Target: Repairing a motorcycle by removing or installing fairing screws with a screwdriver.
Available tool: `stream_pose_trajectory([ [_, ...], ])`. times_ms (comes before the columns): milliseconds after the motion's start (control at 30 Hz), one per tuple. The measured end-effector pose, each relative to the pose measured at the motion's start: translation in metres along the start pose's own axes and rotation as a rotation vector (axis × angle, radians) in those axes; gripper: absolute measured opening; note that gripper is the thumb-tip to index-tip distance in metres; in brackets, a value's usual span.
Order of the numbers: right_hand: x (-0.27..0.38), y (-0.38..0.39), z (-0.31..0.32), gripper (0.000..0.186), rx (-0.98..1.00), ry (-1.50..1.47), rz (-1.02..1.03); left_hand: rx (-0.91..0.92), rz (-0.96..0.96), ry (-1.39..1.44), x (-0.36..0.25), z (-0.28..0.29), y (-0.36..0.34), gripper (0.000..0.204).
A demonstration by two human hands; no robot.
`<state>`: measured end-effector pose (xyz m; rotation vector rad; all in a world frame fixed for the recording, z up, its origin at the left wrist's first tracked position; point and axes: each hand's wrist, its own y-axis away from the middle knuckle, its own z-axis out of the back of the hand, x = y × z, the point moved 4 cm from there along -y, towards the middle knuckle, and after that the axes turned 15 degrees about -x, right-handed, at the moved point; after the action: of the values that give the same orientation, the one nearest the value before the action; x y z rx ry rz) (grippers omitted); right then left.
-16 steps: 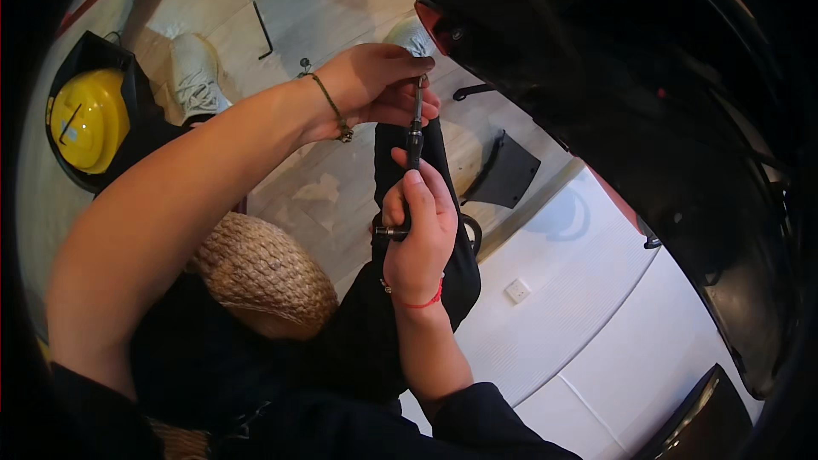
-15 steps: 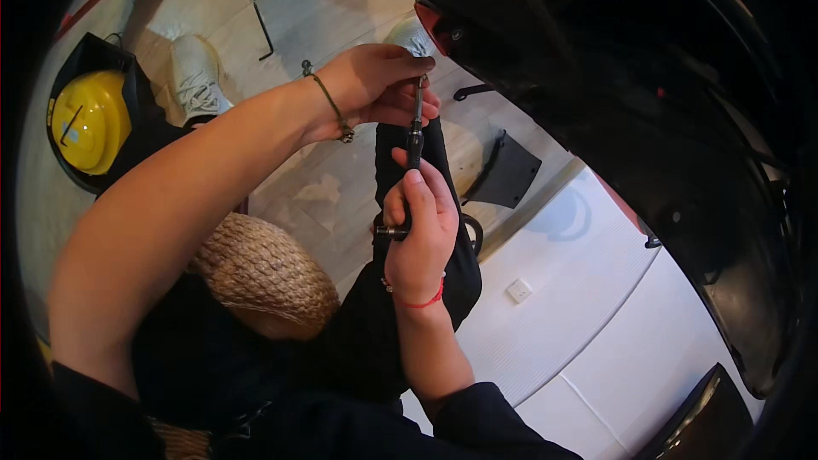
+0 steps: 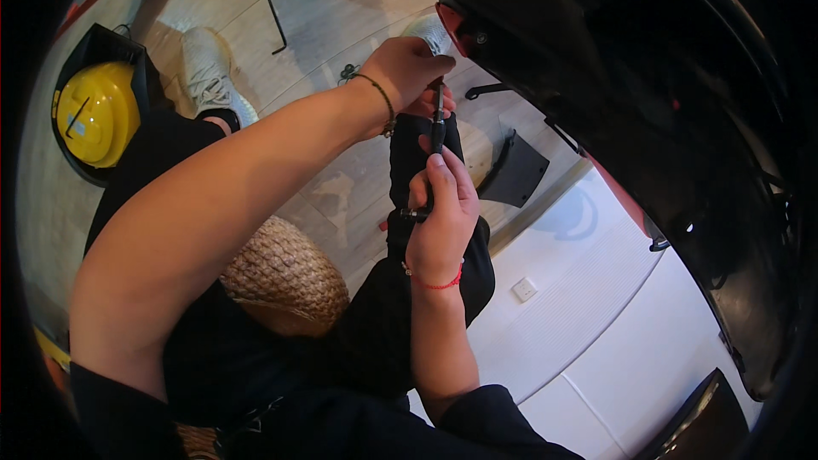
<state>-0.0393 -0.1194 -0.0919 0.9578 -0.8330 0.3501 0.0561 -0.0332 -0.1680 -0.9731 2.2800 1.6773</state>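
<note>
We grip a slim black tool [image 3: 437, 123] with both hands. The left hand [image 3: 407, 72] has its fingers [image 3: 423, 105] curled shut around the tool's upper end, close under the lower edge of the dark body panel [image 3: 596, 77]. The right hand [image 3: 440, 217] has its fingers closed on the lower end, thumb laid up along the shaft, where a short cross handle [image 3: 410, 215] sticks out to the left. The tool stands near upright, over our knee in dark trousers [image 3: 409, 145].

We judge the step in hand to be seating or turning the tool at a fastener under the panel (the tip itself is hidden by the left hand). The next move calls for keeping the shaft in line while the right hand turns it.

Room is tight above and to the right: the panel's edge and a red trim [image 3: 449, 21] sit just beside the left hand. The floor [image 3: 256, 0] to the left is more open, with an angled key [image 3: 277, 25], a shoe [image 3: 209, 68] and a yellow helmet [image 3: 98, 115] well apart. A black bracket [image 3: 520, 172] lies near the right hand; a woven stool [image 3: 285, 277] sits below.
</note>
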Motion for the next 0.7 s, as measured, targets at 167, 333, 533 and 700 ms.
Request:
stream_pose_trajectory([
  [167,0.001,-0.002,-0.004,0.025,0.01,0.009,0.076,-0.021,-0.053,-0.035,0.003,-0.003,-0.006,0.024],
  [333,-0.009,-0.011,-0.007,0.025,-0.007,-0.07,0.062,-0.202,-0.2,0.208,0.008,-0.02,-0.006,0.019],
  [533,-0.018,-0.017,-0.016,0.023,0.027,-0.175,0.084,-0.253,-0.246,0.207,0.012,-0.022,-0.012,0.026],
  [700,-0.029,-0.025,-0.023,0.023,-0.005,-0.212,0.015,-0.24,-0.331,0.113,0.012,-0.018,-0.026,0.024],
])
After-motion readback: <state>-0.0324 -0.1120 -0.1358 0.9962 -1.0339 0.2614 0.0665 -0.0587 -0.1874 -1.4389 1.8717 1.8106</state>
